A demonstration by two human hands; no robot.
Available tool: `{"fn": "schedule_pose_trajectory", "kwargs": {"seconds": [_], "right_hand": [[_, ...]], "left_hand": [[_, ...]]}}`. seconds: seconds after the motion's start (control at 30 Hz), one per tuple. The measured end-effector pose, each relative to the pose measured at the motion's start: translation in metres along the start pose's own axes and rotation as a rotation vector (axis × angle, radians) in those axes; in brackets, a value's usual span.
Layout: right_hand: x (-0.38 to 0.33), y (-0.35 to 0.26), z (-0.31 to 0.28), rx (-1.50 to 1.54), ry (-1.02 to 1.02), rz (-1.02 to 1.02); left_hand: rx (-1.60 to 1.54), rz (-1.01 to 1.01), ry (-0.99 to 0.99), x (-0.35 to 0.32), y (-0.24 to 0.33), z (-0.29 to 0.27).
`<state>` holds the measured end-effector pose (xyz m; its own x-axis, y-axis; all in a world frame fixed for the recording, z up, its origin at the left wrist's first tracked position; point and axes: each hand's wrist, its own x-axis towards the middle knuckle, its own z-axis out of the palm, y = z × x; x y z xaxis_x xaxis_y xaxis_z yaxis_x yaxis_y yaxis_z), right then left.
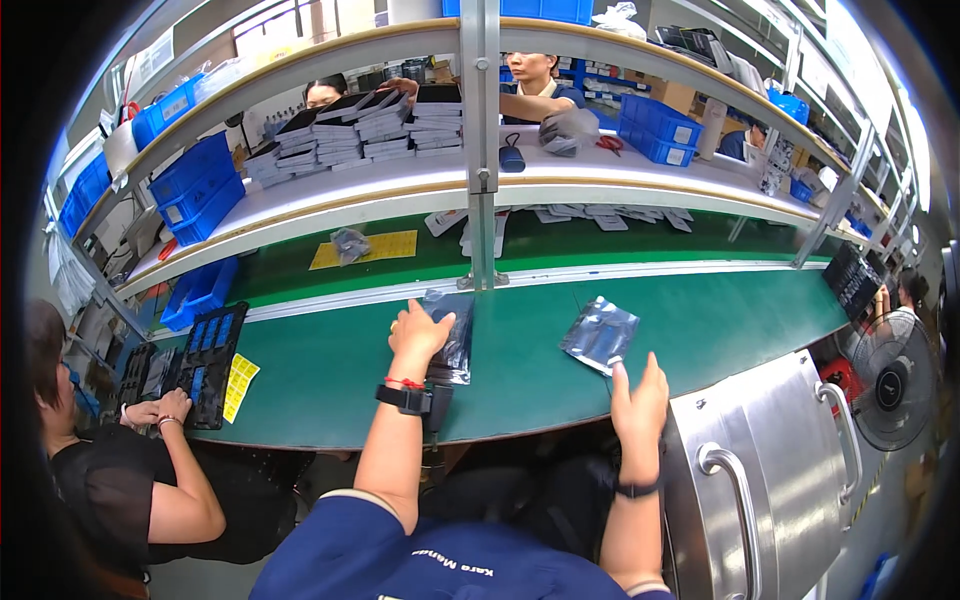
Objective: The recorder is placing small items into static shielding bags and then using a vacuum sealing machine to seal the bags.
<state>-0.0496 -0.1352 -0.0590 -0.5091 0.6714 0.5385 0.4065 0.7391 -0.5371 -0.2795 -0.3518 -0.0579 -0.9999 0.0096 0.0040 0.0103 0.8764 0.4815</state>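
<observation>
My left hand [418, 335] is over the left edge of a dark, shiny antistatic bag [457, 345], which lies on the green bench. Its thumb and index finger are apart; the other fingers are partly curled. More of the same bag material seems to lie beneath, but I cannot tell how much. My right hand [640, 402] is held open at the bench's front edge, palm turned inward, holding nothing. Just beyond its fingertips a silvery antistatic bag [600, 335] lies flat and slightly turned, its near corner close to my thumb.
A metal post [482, 220] rises behind the bags. At left a co-worker handles black trays [212, 350] beside a yellow label sheet [240, 388]. A steel cabinet with handles [760, 480] and a fan [888, 385] stand right. Blue bins [200, 190] and stacked flat devices [365, 130] fill the shelf.
</observation>
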Motion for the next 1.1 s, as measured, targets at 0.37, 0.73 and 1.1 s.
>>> {"fn": "schedule_pose_trajectory", "kwargs": {"seconds": [0.37, 0.73, 1.1], "right_hand": [[0.085, 0.011, 0.074, -0.149, -0.431, 0.559], [0.095, -0.024, 0.090, -0.258, -0.497, 0.642], [0.045, -0.003, 0.085, 1.143, -0.297, 0.581]], "left_hand": [[0.020, -0.007, -0.388, 0.005, -0.002, -0.011], [-0.217, 0.141, -0.362, 0.005, -0.004, 0.009], [-1.472, -0.061, -0.878, -0.005, -0.017, 0.034]]}}
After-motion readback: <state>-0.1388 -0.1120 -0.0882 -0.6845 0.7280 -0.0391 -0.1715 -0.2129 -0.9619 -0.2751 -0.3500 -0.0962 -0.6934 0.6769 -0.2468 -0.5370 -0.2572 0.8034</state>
